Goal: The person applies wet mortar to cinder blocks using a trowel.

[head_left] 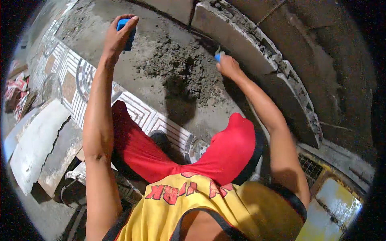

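Note:
My left hand [116,34] is closed around a blue block-shaped object [129,40], held over the grey floor at the upper left. My right hand [228,66] grips a blue-handled tool [218,56] beside the upright slab; a short bit of metal shows past the handle, and its working end cannot be made out. Between the two hands a loose heap of wet grey mortar [181,74] lies on the floor, partly in shadow. Smeared cement [148,24] surrounds the heap.
A long upright slab [249,52] with a rough, mortar-crusted top edge runs along the right. Patterned tiles [132,108] border the floor near my knees. Broken board pieces [40,140] lie at the left, and a rusty yellow metal item [333,205] at the lower right.

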`<state>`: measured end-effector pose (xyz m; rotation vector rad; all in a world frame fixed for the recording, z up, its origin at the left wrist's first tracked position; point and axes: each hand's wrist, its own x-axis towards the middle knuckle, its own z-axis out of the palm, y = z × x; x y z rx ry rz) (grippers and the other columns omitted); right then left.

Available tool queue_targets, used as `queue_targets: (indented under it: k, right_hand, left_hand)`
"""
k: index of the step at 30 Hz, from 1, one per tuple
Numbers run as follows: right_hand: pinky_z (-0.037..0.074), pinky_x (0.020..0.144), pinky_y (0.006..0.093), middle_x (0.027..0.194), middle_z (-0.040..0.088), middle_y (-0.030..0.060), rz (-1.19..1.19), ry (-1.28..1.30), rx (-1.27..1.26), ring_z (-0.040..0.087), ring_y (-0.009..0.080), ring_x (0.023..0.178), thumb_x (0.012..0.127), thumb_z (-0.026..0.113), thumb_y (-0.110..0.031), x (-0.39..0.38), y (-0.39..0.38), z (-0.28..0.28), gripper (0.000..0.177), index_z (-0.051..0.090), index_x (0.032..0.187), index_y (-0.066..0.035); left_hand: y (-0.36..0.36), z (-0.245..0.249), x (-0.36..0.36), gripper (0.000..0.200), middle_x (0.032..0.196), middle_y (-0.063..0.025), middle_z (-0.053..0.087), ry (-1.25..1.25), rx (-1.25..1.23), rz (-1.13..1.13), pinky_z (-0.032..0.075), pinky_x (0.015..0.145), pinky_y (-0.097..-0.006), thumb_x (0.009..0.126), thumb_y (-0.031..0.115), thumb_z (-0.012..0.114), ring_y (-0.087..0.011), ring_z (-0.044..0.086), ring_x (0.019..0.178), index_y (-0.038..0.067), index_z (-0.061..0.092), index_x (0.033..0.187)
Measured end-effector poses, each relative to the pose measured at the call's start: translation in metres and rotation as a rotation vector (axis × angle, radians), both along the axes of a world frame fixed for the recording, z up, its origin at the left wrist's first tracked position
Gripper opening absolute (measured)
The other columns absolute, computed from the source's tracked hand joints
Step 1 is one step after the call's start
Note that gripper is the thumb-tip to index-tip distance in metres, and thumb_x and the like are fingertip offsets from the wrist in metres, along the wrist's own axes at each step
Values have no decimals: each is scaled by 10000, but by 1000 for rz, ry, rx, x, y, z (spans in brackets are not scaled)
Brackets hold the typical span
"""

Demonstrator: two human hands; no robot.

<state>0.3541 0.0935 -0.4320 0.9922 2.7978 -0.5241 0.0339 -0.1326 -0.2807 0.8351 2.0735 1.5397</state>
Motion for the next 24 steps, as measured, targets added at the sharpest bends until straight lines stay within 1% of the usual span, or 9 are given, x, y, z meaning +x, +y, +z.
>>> queue_targets:
  k: [1,5,10,15,17,18,21,22,24]
  right_hand:
    - [510,668,563,787,643,266,27,29,72,641,450,734,817,553,-191,-6,12,-26,271,484,975,18]
    - [508,637,542,739,632,268,-51,91,24,637,443,695,803,573,-172,21,-41,-81,264,520,953,38]
    - [494,723,524,866,643,261,60,-116,-252,628,439,808,794,599,-235,104,-103,8,366,552,1050,23]
    - [495,727,455,845,658,190,-320,-35,-380,648,366,788,754,653,-402,226,-126,-41,503,564,1073,-24]
    - [424,457,412,678,566,93,-754,-175,-887,542,238,503,807,640,-363,251,-130,-75,306,529,862,-83]
    - [424,457,412,678,566,93,-737,-183,-894,542,238,503,807,640,-363,240,-136,-78,306,529,862,-83]
    - [408,401,342,575,474,17,-1083,30,-1189,465,146,425,835,613,-336,154,-171,-60,268,478,798,-107]
    - [414,399,337,558,465,14,-1102,196,-1356,458,147,414,837,608,-323,119,-179,-41,268,463,785,-104]
    - [424,397,335,572,478,15,-908,151,-1269,477,142,428,844,599,-310,82,-170,-36,253,459,784,-108]
  left_hand:
    - [5,-4,3,365,814,-6,604,-33,3,-9,432,545,-233,840,395,686,-80,545,667,95,640,1044]
    - [7,-14,9,392,847,-11,611,-91,20,-75,446,617,-228,830,408,694,-85,546,723,85,650,1047]
    - [-11,-6,4,378,934,-13,609,-198,12,-83,460,650,-226,844,408,674,-94,564,777,127,638,1096]
    - [-25,-5,1,383,952,-28,619,-201,19,-77,477,626,-231,847,421,664,-103,600,776,133,629,1097]
    - [-28,-5,1,382,935,-28,617,-190,70,-82,472,620,-217,844,425,669,-96,593,761,132,632,1085]
    - [-31,-2,2,382,935,-28,617,-187,63,-65,472,620,-217,844,425,669,-96,593,761,132,632,1085]
    - [-28,7,4,375,992,-41,645,-165,30,-68,503,694,-235,885,348,614,-120,629,812,100,614,1166]
    - [-24,5,3,375,992,-41,645,-152,30,-57,503,694,-235,885,348,614,-120,629,812,100,614,1166]
    - [-14,4,5,368,953,-35,641,-165,59,-95,497,671,-231,880,358,622,-117,627,787,102,622,1145]
